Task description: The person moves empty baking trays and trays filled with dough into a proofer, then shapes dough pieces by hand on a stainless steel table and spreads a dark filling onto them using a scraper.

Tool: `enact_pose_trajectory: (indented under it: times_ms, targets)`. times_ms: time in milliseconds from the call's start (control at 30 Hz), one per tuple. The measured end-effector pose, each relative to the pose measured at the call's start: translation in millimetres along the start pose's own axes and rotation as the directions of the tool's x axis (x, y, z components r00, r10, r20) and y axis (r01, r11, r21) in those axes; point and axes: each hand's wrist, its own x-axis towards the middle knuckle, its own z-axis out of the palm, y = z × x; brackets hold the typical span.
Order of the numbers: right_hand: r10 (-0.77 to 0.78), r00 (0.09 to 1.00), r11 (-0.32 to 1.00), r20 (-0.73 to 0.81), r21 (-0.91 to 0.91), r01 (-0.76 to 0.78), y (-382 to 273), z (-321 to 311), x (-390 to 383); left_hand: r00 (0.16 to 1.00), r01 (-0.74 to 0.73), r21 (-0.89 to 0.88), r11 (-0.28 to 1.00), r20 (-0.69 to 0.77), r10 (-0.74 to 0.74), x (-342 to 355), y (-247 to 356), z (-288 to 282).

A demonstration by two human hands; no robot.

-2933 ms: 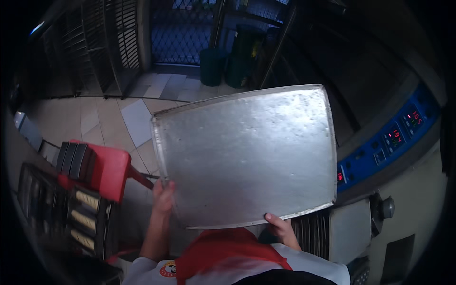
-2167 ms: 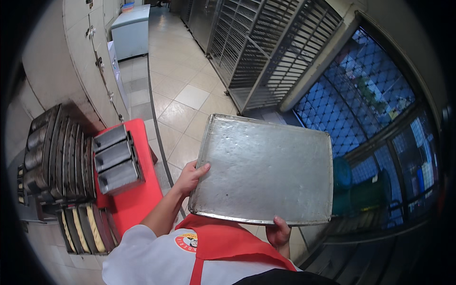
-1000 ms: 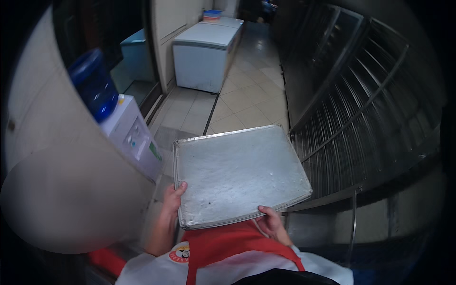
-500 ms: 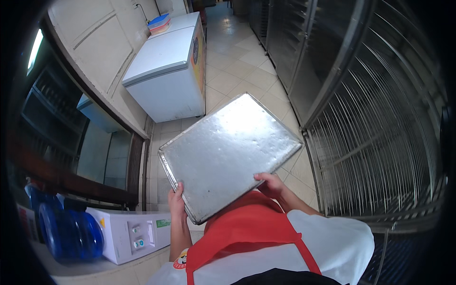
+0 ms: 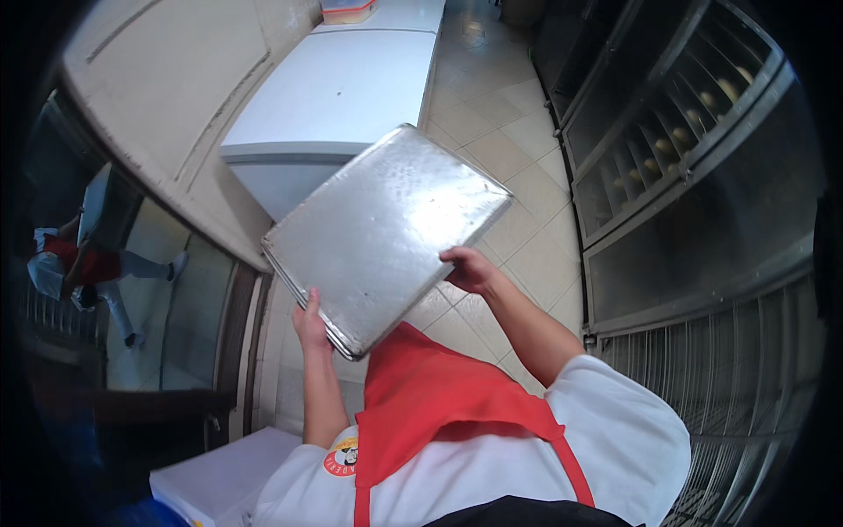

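Observation:
A rectangular metal baking tray (image 5: 386, 237), shiny and a little dented, is held out before my body at a slant. My left hand (image 5: 312, 327) grips its near left edge, thumb on top and fingers hidden beneath. On the near right edge, my right hand (image 5: 468, 268) is closed in the same way, with the thumb lying over the rim. Along the lower left the edge looks doubled, and I cannot tell whether more than one tray is stacked. Below the tray hangs my red apron (image 5: 439, 386).
A white chest freezer (image 5: 342, 88) stands ahead left, bearing a plastic container (image 5: 349, 10). Metal cabinets (image 5: 676, 167) line the right, one showing pale round pieces on shelves. A wire rack (image 5: 746, 369) is nearer. At left are a reflecting glass pane (image 5: 158, 290) and a white appliance (image 5: 224, 474).
I have moved forward along the aisle. The freezer is closer, the cabinet shelves have come into view, and the water dispenser has slid back. Both hands keep their hold on the tray.

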Motion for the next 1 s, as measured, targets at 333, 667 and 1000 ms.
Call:
enact_pose_trajectory:
  times_ms: [333,667,1000]
  targets:
    - [0.200,0.978,0.918,-0.064,-0.336,-0.210,-127.0,-41.1,197.7,0.984,0.038,-0.017,0.999,-0.173,-0.041,245.3,-20.5,55.0]
    - [-0.202,0.558,0.791,-0.805,-0.470,-0.391,-213.8,-407.0,-61.0,0.959,0.186,0.275,0.943,-0.260,-0.114,258.3,-56.5,62.7]
    - [-0.711,-0.383,0.686,-0.590,-0.460,-0.564,-515.2,-721.8,-232.5,0.796,0.416,0.665,0.621,-0.596,0.105,212.5,-79.6,158.8]
